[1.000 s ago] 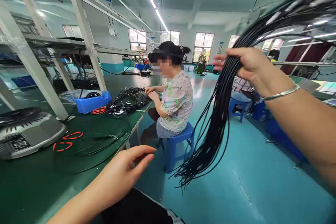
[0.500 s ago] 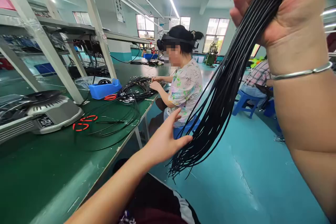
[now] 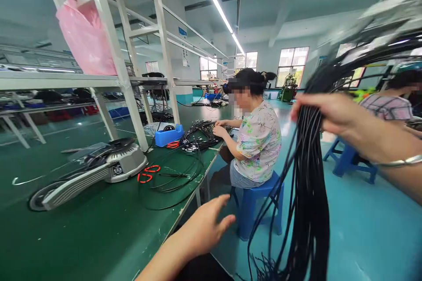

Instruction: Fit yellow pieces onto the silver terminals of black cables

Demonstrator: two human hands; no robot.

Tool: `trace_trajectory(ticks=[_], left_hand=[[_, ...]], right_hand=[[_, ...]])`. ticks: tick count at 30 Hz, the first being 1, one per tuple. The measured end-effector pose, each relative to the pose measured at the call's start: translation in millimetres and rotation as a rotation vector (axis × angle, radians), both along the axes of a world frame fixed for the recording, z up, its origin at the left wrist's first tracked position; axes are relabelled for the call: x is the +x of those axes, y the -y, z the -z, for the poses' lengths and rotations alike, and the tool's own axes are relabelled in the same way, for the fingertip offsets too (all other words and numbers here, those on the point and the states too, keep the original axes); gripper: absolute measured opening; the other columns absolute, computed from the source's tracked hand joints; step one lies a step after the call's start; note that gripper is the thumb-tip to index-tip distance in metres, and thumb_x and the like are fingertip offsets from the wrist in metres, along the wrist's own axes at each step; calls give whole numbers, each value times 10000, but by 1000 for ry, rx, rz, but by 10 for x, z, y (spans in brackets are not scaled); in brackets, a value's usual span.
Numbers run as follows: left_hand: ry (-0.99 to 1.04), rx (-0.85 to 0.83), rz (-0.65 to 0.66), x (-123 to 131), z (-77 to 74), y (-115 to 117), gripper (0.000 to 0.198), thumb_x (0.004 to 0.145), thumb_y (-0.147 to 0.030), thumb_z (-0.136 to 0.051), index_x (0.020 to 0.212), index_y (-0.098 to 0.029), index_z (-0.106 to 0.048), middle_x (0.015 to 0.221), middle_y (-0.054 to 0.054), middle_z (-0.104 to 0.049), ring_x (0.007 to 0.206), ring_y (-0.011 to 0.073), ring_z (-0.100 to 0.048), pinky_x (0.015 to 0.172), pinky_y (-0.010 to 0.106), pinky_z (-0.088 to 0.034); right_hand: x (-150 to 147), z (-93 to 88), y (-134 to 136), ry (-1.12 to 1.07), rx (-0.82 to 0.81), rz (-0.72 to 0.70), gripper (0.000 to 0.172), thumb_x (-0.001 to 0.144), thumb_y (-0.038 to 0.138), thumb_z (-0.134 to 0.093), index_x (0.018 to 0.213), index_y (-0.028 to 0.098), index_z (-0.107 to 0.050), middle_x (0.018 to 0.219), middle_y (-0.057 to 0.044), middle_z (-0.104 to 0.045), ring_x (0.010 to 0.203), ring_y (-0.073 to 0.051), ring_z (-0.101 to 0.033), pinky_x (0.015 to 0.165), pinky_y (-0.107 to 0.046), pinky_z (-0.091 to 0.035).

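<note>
A thick bundle of black cables [image 3: 310, 184] hangs from my right hand [image 3: 336, 112], whose fingers are wrapped round it. Above the grip the upper part of the bundle swings over to the right and is blurred. Its lower loose ends dangle beside the blue stool. My left hand [image 3: 206, 224] is open in front of the table's edge, thumb and fingers apart, touching nothing. On the green table [image 3: 99, 237], near that hand, lie several loose black cables [image 3: 187, 180] and red-handled scissors [image 3: 148, 174].
A grey machine with a round drum [image 3: 121, 160] stands on the table. Behind it are a blue bin [image 3: 169, 135] and coiled cables [image 3: 201, 136]. A co-worker [image 3: 259, 140] sits on a blue stool [image 3: 260, 210] ahead. White shelf posts [image 3: 115, 52] rise at left; another person [image 3: 389, 105] sits at right.
My right hand has lowered with the cable bundle, and its upper end now flops to the right. My left hand has moved away from the cables. The view has tilted up and turned left.
</note>
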State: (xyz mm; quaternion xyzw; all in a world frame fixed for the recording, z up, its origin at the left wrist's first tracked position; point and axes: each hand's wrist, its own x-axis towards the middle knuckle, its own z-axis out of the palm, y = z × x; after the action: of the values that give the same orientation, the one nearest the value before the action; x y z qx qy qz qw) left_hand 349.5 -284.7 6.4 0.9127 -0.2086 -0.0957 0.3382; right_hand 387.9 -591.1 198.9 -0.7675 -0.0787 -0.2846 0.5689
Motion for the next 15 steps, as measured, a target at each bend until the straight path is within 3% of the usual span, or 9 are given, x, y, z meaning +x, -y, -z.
trace_trajectory(ticks=[2, 5, 9, 12, 15], left_hand=[[-45, -210, -56, -53, -179, 57, 622, 818, -500, -524, 1370, -243, -400, 1358, 96, -512, 1171, 259, -532, 994, 388, -414], [-60, -382, -19, -131, -340, 273, 845, 730, -534, -636, 1431, -226, -280, 1421, 121, -426, 1231, 283, -472, 1034, 425, -375], [59, -570, -74, -92, -428, 632, 1075, 605, -494, -766, 1456, -188, -184, 1441, 162, -378, 1333, 317, -334, 1101, 474, -257], [133, -751, -152, 38, -530, 857, 951, 592, -423, -792, 1385, -203, -316, 1290, 147, -537, 1199, 302, -495, 981, 442, -409], [118, -960, -266, 178, -657, 943, 589, 665, -374, -735, 1167, -175, -499, 913, 72, -677, 826, 218, -657, 716, 331, -512]], right_hand=[[69, 201, -113, -88, 97, -124, 302, 828, 202, -598, 562, 71, -660, 553, -102, -659, 502, -120, -629, 535, -277, -467], [150, 322, -341, -65, 296, -327, 305, 866, 226, -555, 596, 114, -639, 543, -62, -633, 490, -110, -611, 547, -259, -494], [216, 301, -810, -331, 128, -586, 280, 831, 170, -577, 565, 95, -622, 538, -54, -622, 493, -121, -609, 546, -249, -528], [257, 225, -1258, -384, 123, -711, 272, 825, 176, -589, 565, 100, -602, 543, -43, -617, 499, -121, -613, 532, -238, -543], [308, 80, -1640, -371, 35, -812, 276, 837, 181, -582, 580, 85, -601, 524, -41, -616, 509, -126, -626, 527, -236, -547]])
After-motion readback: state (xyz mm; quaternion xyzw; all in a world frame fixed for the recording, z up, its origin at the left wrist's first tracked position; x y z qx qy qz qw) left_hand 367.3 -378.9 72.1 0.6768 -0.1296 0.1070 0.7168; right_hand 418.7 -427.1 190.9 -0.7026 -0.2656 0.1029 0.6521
